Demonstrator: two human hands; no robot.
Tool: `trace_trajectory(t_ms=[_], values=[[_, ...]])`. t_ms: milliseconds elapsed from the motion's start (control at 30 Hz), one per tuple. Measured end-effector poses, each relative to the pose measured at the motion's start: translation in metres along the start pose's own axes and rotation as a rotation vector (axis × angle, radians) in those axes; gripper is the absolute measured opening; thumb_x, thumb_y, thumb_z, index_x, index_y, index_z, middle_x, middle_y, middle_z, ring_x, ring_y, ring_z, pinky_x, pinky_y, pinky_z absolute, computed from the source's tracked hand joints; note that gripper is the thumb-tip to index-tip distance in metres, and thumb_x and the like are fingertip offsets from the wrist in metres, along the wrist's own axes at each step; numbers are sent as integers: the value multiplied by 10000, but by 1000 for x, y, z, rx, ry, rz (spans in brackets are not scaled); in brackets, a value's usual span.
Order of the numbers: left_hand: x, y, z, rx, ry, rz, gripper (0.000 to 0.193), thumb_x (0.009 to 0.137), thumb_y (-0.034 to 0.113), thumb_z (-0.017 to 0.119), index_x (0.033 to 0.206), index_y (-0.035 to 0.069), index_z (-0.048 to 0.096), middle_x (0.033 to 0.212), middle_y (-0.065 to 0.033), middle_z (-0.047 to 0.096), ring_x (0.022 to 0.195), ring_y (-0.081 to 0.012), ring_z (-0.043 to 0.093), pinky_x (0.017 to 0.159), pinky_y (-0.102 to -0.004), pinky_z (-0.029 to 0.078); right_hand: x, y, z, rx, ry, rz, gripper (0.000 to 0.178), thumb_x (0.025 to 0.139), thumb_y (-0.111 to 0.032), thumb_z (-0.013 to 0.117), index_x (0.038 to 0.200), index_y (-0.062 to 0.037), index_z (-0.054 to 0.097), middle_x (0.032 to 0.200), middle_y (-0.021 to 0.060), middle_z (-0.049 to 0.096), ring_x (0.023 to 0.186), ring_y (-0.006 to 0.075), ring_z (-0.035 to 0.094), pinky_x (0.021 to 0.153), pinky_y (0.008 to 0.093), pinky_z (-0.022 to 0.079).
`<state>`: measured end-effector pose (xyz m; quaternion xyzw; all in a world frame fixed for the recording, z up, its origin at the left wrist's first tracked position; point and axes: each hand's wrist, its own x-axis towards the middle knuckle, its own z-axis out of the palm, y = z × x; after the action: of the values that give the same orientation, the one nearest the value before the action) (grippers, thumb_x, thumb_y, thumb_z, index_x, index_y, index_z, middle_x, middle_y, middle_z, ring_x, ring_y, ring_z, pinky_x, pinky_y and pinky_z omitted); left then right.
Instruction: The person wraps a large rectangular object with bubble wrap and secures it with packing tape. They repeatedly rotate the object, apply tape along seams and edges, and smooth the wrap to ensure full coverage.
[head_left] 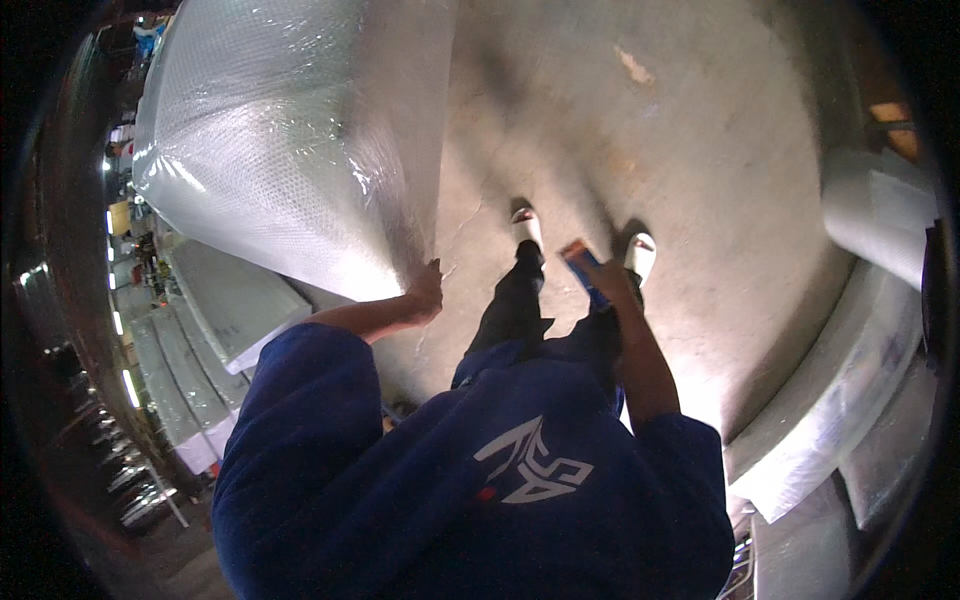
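Observation:
A large sheet of clear bubble wrap (290, 130) spreads over the upper left, its lower corner gathered to a point. My left hand (425, 290) is closed at that corner, with the plastic drawn up to the fingers. In front of my legs, my right hand (614, 280) is closed around a narrow blue object with an orange end (585, 270). Its exact kind cannot be made out, and the hand hides part of it. The right hand is apart from the bubble wrap.
Bare concrete floor (720, 170) lies around my sandalled feet. Wrapped flat slabs (230, 300) are stacked at the left. Along the right stand a whitish roll (875, 215) and long plastic-wrapped pieces (830, 400).

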<state>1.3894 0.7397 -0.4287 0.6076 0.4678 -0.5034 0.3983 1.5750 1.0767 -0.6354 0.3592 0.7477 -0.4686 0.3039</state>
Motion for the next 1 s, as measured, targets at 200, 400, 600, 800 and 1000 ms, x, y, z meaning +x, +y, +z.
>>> trace_trajectory(t_ms=[200,400,600,800,1000], values=[[60,11,16,118,-265,-34,502,886,574,620,1282,279,710,1316,-2,689,1308,-246,535,1147,-578,270,-20,109,-185,148,399,232,797,790,-806,668,648,-23,698,607,57,629,564,175,614,529,376,465],[24,-4,-25,-63,-260,137,568,886,521,583,1367,229,661,1495,-72,558,1459,-314,396,1238,-619,112,-72,95,-241,487,605,318,749,818,-783,659,765,-39,728,631,67,651,544,179,644,545,339,519],[-76,-44,-65,-622,1179,-598,749,914,332,649,1566,76,384,1668,-225,217,1566,-361,161,1265,-569,105,-53,-2,-173,603,172,107,756,875,-775,600,771,-39,741,655,52,671,576,163,663,553,343,515],[-105,-75,-53,-716,1142,-1071,861,948,401,635,1604,17,230,1667,-235,196,1553,-386,187,1256,-576,116,-56,-102,-147,525,-19,-62,664,906,-667,656,871,-9,739,753,75,711,667,168,704,627,314,544],[-84,-99,-77,-855,1341,-1446,854,1008,511,503,1590,-44,213,1675,-262,148,1570,-394,112,1257,-576,56,-63,-116,-189,601,10,-71,632,933,-636,640,856,-16,740,711,77,710,606,183,702,599,326,567]])
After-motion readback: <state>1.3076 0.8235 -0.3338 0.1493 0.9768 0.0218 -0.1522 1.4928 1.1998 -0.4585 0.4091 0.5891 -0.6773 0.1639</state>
